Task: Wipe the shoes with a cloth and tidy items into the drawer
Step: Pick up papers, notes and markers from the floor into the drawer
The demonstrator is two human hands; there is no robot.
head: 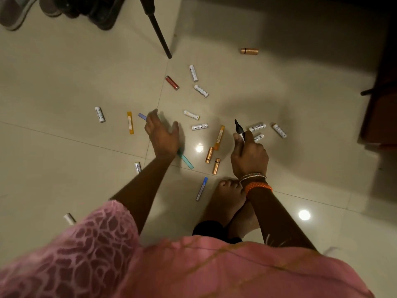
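Observation:
Small items lie scattered on the pale tiled floor [64, 87]: several white batteries [199, 126], copper-coloured batteries [216, 166], a red battery [172, 82], orange tubes [130, 122] and a blue tube [202, 188]. My right hand [250, 157] grips a black marker [239, 130], tip up. My left hand [163, 134] hovers with spread fingers over a teal ruler [184, 160] and a blue strip [142, 116]. Dark shoes [12, 11] stand at the far top left.
A black tripod leg [160, 33] stands on the floor beyond the batteries. Dark wooden furniture [380, 104] lines the right edge. My bare feet [227, 203] and pink clothing [193, 269] fill the bottom of the view. One copper battery [249, 51] lies apart, far right.

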